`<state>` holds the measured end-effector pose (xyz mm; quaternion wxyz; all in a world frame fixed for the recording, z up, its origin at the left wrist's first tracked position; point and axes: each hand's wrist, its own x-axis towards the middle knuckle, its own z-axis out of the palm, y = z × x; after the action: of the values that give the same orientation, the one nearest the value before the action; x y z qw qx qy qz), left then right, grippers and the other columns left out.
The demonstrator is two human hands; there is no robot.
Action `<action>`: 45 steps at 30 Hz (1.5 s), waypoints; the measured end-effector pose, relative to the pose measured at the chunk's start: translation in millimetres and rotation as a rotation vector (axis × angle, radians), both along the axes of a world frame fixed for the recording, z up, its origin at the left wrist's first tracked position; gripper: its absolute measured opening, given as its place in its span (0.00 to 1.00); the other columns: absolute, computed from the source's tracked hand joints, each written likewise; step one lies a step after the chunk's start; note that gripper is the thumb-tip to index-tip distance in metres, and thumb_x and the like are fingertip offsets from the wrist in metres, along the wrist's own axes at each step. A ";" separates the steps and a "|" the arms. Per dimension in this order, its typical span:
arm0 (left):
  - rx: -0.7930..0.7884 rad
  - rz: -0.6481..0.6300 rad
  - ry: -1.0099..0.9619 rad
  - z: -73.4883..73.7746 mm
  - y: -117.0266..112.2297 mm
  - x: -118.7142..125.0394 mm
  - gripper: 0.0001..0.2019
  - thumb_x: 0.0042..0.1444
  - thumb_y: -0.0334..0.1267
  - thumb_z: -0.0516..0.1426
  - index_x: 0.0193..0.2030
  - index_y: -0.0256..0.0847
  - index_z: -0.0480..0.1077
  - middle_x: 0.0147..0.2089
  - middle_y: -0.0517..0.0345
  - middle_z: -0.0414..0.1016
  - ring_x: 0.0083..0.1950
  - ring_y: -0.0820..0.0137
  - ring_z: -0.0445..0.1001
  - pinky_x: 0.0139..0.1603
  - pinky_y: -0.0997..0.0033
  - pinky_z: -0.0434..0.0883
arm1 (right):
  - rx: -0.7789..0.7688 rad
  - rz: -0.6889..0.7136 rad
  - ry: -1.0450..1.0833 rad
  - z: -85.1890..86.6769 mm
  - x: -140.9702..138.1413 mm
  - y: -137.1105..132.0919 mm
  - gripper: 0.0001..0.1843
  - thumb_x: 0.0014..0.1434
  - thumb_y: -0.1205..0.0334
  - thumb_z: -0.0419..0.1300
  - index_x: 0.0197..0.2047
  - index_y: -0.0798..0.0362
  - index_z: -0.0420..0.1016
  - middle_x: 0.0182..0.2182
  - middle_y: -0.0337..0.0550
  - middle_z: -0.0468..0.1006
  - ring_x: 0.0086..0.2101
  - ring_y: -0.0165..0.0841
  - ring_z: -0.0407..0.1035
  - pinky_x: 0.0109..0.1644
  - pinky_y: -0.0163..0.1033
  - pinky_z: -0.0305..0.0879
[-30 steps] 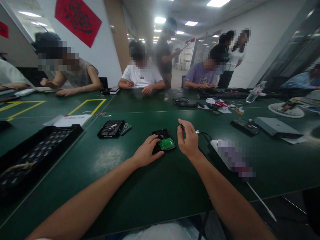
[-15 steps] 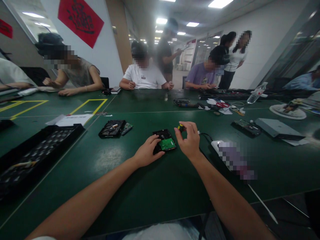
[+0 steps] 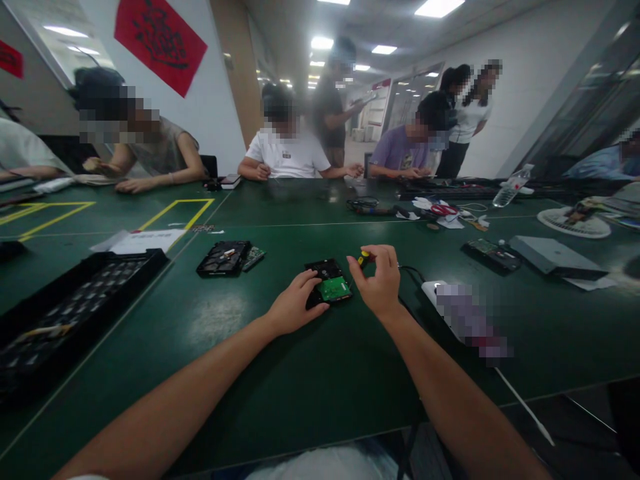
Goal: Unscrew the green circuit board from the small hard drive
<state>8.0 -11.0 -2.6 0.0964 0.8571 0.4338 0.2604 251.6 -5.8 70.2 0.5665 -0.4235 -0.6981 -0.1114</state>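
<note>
A black hard drive (image 3: 327, 280) with a green circuit board facing up lies on the green table (image 3: 310, 373). My left hand (image 3: 295, 303) rests on its near left corner, fingers curled over the edge and holding it down. My right hand (image 3: 377, 283) hovers just right of the drive, fingers pinched round a small screwdriver (image 3: 364, 257) with a yellow and red handle, its tip pointing down toward the board's right edge.
A second hard drive (image 3: 225, 258) lies to the left, a black tray (image 3: 60, 313) at far left. A white device (image 3: 440, 293) with a cable sits right of my hand. Another drive (image 3: 493, 253) and a grey box (image 3: 555, 257) lie further right. Several people sit across the table.
My right hand has turned a little and shifted slightly left with the screwdriver, bringing its tip closer to the drive. My left hand has stayed on the drive.
</note>
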 end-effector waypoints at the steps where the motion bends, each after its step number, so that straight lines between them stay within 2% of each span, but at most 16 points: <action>1: -0.001 0.003 0.001 0.0 0.1 -0.1 0.32 0.63 0.54 0.62 0.68 0.41 0.64 0.73 0.42 0.62 0.76 0.50 0.59 0.75 0.45 0.64 | -0.006 -0.008 0.003 -0.3 0.6 0.7 0.15 0.64 0.56 0.67 0.51 0.50 0.72 0.43 0.48 0.75 0.44 0.40 0.72 0.47 0.48 0.76; 6: 0.001 -0.003 0.009 0.9 0.3 0.1 0.32 0.63 0.55 0.61 0.68 0.40 0.64 0.73 0.41 0.62 0.76 0.50 0.59 0.74 0.46 0.65 | -0.022 0.015 0.009 -3.3 1.1 2.7 0.17 0.67 0.57 0.63 0.58 0.50 0.70 0.48 0.51 0.76 0.46 0.42 0.74 0.48 0.51 0.76; 9: 0.003 -0.007 0.000 1.2 -0.1 0.3 0.32 0.63 0.55 0.61 0.68 0.40 0.64 0.73 0.40 0.62 0.76 0.50 0.59 0.74 0.45 0.65 | -0.029 0.053 0.001 -4.9 0.5 2.1 0.19 0.70 0.61 0.58 0.62 0.49 0.67 0.52 0.52 0.77 0.50 0.43 0.75 0.53 0.53 0.76; 14: 0.002 -0.004 -0.006 1.6 -0.8 0.2 0.32 0.63 0.55 0.61 0.69 0.40 0.64 0.73 0.40 0.62 0.76 0.50 0.59 0.74 0.44 0.65 | -0.062 0.100 -0.039 -4.1 1.3 1.1 0.19 0.72 0.64 0.52 0.64 0.48 0.67 0.54 0.51 0.78 0.54 0.42 0.74 0.60 0.55 0.73; 20: -0.001 -0.002 -0.006 2.7 -1.0 0.4 0.32 0.63 0.54 0.62 0.68 0.40 0.64 0.73 0.41 0.62 0.76 0.50 0.59 0.74 0.45 0.65 | -0.017 0.047 -0.012 -0.9 0.7 1.0 0.14 0.68 0.59 0.61 0.57 0.49 0.71 0.48 0.50 0.77 0.49 0.42 0.73 0.52 0.51 0.76; 24: 0.001 0.003 0.003 1.4 -0.3 0.7 0.32 0.63 0.55 0.62 0.68 0.40 0.64 0.73 0.41 0.62 0.76 0.50 0.60 0.74 0.45 0.65 | 0.021 0.002 -0.021 0.2 0.2 -0.3 0.14 0.65 0.56 0.66 0.52 0.48 0.73 0.44 0.48 0.74 0.46 0.41 0.72 0.50 0.50 0.75; 27: 0.006 -0.003 0.007 0.6 -0.2 0.7 0.32 0.63 0.55 0.62 0.68 0.40 0.64 0.73 0.41 0.62 0.76 0.50 0.59 0.75 0.46 0.64 | 0.011 0.011 -0.021 0.2 0.1 -0.6 0.14 0.67 0.58 0.64 0.54 0.47 0.73 0.45 0.48 0.75 0.46 0.41 0.72 0.51 0.50 0.75; 33: 0.007 -0.001 -0.005 1.5 -1.0 0.7 0.32 0.63 0.55 0.62 0.68 0.40 0.64 0.73 0.40 0.62 0.76 0.50 0.59 0.75 0.46 0.64 | -0.062 0.083 -0.011 -2.4 0.4 0.5 0.19 0.71 0.62 0.55 0.63 0.47 0.68 0.53 0.51 0.77 0.53 0.43 0.74 0.56 0.54 0.74; 41: 0.003 -0.003 -0.006 1.1 0.1 0.3 0.32 0.63 0.55 0.62 0.68 0.42 0.64 0.73 0.42 0.62 0.76 0.50 0.59 0.74 0.45 0.65 | -0.014 0.032 0.006 -0.1 -1.6 -1.5 0.14 0.67 0.57 0.63 0.55 0.48 0.72 0.46 0.49 0.75 0.47 0.41 0.72 0.50 0.50 0.76; 45: -0.001 -0.009 -0.008 1.1 0.1 0.1 0.32 0.63 0.55 0.61 0.68 0.41 0.63 0.73 0.41 0.62 0.76 0.50 0.59 0.74 0.44 0.65 | -0.014 0.033 -0.004 0.2 -1.5 -1.7 0.15 0.67 0.57 0.63 0.56 0.47 0.72 0.46 0.49 0.74 0.46 0.41 0.72 0.50 0.50 0.76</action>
<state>8.1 -11.0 -1.5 0.0999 0.8579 0.4297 0.2634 250.1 -7.5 70.4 0.5637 -0.4159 -0.7068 -0.0982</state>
